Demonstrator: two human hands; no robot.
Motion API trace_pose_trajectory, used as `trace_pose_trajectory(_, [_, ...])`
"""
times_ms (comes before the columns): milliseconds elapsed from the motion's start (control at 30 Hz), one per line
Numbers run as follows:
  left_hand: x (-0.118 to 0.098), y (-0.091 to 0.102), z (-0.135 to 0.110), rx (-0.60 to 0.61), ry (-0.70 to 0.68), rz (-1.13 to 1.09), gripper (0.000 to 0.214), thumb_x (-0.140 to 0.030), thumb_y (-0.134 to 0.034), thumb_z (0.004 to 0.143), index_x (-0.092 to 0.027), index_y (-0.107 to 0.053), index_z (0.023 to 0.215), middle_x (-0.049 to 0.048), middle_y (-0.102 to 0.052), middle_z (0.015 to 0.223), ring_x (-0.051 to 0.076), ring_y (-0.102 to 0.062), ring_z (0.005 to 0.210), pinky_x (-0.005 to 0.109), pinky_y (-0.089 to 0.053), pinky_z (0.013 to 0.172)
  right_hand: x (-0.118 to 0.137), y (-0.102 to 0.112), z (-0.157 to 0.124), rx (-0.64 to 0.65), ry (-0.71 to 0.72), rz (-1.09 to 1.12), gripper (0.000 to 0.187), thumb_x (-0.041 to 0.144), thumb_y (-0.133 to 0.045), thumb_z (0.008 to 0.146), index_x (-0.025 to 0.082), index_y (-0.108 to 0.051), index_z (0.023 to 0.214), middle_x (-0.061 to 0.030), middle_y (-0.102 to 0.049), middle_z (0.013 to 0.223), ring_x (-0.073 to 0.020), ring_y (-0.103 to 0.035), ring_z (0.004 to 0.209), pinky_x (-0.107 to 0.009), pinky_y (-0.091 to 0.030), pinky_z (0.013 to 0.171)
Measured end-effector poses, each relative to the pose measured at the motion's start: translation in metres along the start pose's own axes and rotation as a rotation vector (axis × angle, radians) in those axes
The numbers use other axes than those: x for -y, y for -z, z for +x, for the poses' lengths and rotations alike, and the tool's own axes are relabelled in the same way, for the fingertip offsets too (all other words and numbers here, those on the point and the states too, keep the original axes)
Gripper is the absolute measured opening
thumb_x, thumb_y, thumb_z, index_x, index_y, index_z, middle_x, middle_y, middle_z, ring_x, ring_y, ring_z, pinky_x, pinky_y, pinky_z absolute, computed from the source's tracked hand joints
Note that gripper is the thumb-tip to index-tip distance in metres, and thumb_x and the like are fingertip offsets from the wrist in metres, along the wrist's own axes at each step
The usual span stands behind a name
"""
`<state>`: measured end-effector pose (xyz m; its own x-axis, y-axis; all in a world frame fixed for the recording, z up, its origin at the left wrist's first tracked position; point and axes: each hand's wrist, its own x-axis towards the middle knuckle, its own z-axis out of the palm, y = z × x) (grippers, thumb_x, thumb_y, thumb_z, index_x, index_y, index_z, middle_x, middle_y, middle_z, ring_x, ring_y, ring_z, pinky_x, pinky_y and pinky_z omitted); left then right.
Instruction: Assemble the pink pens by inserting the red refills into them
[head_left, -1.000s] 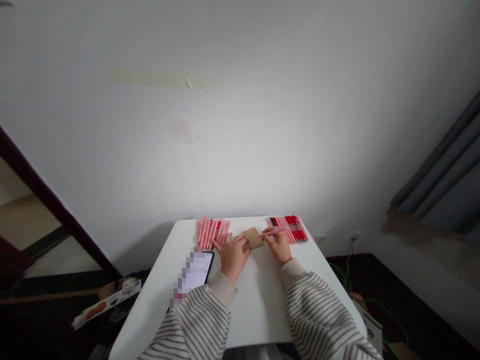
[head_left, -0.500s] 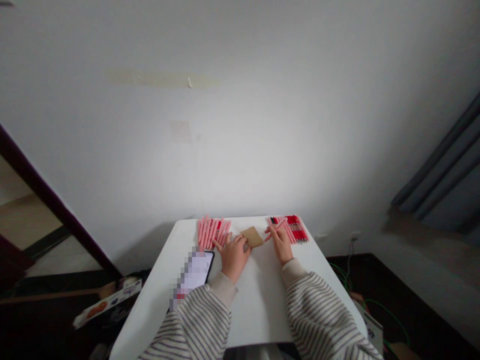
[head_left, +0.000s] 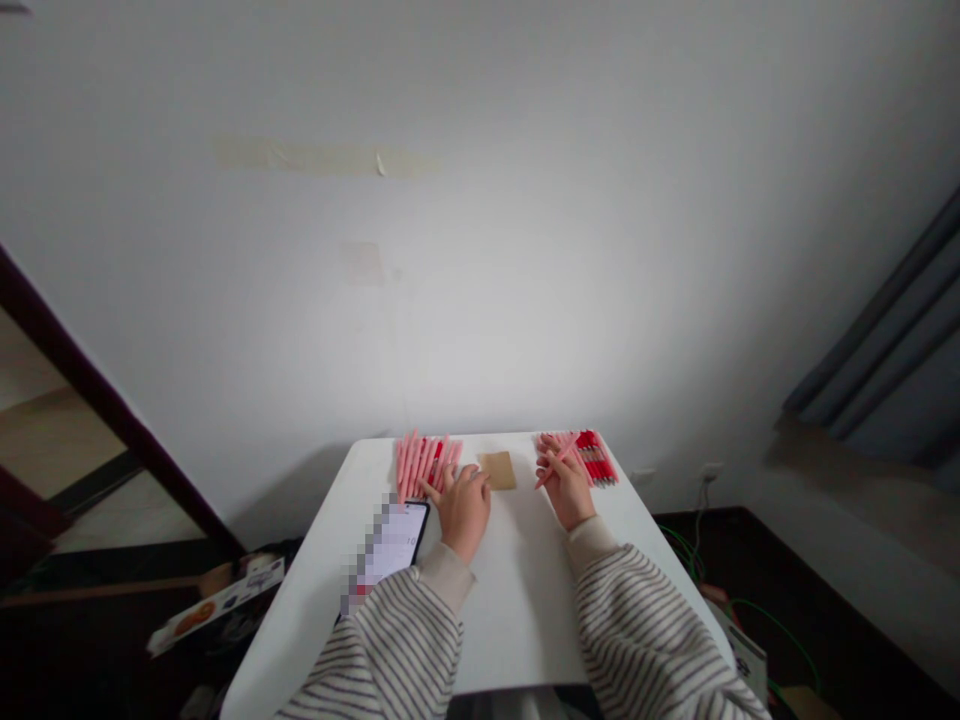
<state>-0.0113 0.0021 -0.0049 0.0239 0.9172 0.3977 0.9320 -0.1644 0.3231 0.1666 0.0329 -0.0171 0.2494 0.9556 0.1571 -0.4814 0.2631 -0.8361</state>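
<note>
Right hand is closed on one pink pen, which sits slanted through the fingers, its upper end over the pen batch and its lower end sticking out left of the hand. That batch, red pens mixed with pink ones, lies right under the fingertips, and the hand partly overlaps it. Left hand is released: palm down on the table, fingers spread, nothing held. Its fingertips are at the near ends of a fanned row of pink pens; contact can't be told. Kraft card lies flat between the hands, just beside the left fingertips, not touched by the right hand. Phone lies screen up just left of the left hand, display pixelated, with the left striped sleeve over its near end. All of this is on a white table. Beyond: white wall with a tape strip, grey curtain at right, green cable and printed box on the floor.
</note>
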Motion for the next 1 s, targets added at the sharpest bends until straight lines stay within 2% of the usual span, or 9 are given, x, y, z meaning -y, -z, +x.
trace_pose_trajectory(67, [0.0,0.001,0.0,-0.01,0.016,0.009,0.028,-0.026,-0.049,0.084,-0.037,-0.066,0.103,-0.0021,-0.062,0.122,0.029,-0.035,0.127,0.071,-0.001,0.108,0.008,-0.001,-0.001,0.042,-0.045,0.066,0.031,0.05,-0.065,0.073,0.024,-0.065,0.091,-0.0041,-0.066,0.092,-0.013,-0.054,0.065,-0.026,-0.043,0.053])
trace_pose_trajectory(133, [-0.001,0.002,0.0,-0.012,0.037,0.02,0.029,-0.025,-0.049,0.083,-0.038,-0.067,0.104,-0.0012,-0.061,0.124,0.03,-0.031,0.131,0.072,-0.002,0.107,0.015,-0.001,-0.003,0.075,-0.063,0.087,0.046,0.066,-0.047,0.079,0.023,-0.062,0.079,-0.0067,-0.066,0.088,-0.0151,-0.054,0.064,-0.029,-0.044,0.054])
trace_pose_trajectory(200, [-0.001,0.003,0.0,-0.005,0.051,0.025,0.029,-0.026,-0.048,0.084,-0.037,-0.067,0.104,0.0001,-0.06,0.125,0.031,-0.029,0.133,0.073,-0.003,0.106,0.02,-0.002,-0.005,0.091,-0.037,0.029,0.061,0.076,-0.029,0.08,0.022,-0.056,0.068,-0.0087,-0.066,0.085,-0.0162,-0.053,0.062,-0.031,-0.044,0.055])
trace_pose_trajectory(300, [-0.001,0.002,0.0,-0.001,0.052,0.024,0.029,-0.03,-0.044,0.087,-0.035,-0.068,0.102,0.001,-0.061,0.123,0.032,-0.027,0.134,0.074,-0.002,0.105,0.022,-0.001,-0.007,0.113,0.031,-0.083,0.065,0.079,-0.018,0.079,0.023,-0.046,0.06,-0.009,-0.065,0.08,-0.0166,-0.052,0.06,-0.032,-0.044,0.056])
trace_pose_trajectory(500, [0.002,-0.004,0.001,-0.041,0.047,0.042,0.028,-0.032,-0.044,0.087,-0.035,-0.068,0.099,0.0021,-0.059,0.124,0.033,-0.027,0.133,0.075,0.004,0.104,0.014,0.009,-0.005,0.115,0.029,0.009,0.059,0.069,-0.018,0.083,0.024,-0.044,0.057,-0.0077,-0.065,0.085,-0.0196,-0.055,0.065,-0.037,-0.045,0.063])
trace_pose_trajectory(667, [0.005,-0.009,0.002,-0.061,0.051,0.051,0.027,-0.032,-0.045,0.086,-0.037,-0.068,0.1,0.0013,-0.055,0.131,0.034,-0.027,0.132,0.077,0.002,0.102,0.009,0.015,-0.003,0.12,0.022,0.061,0.055,0.067,-0.019,0.082,0.024,-0.038,0.054,-0.0075,-0.064,0.082,-0.0194,-0.053,0.064,-0.037,-0.044,0.061])
trace_pose_trajectory(767, [0.005,-0.01,0.002,-0.065,0.054,0.05,0.029,-0.032,-0.043,0.087,-0.037,-0.068,0.101,0.0011,-0.054,0.131,0.033,-0.027,0.133,0.076,0.0,0.103,0.013,0.013,-0.005,0.116,0.005,0.061,0.054,0.068,-0.021,0.08,0.024,-0.033,0.053,-0.0074,-0.062,0.079,-0.0189,-0.051,0.063,-0.036,-0.043,0.06])
trace_pose_trajectory(1000, [0.003,-0.008,0.001,-0.06,0.058,0.047,0.029,-0.031,-0.043,0.087,-0.037,-0.067,0.102,0.0023,-0.055,0.129,0.033,-0.027,0.132,0.076,-0.001,0.103,0.024,0.001,-0.009,0.1,-0.015,0.001,0.058,0.076,-0.023,0.079,0.023,-0.035,0.057,-0.0058,-0.06,0.075,-0.0168,-0.048,0.061,-0.033,-0.043,0.061])
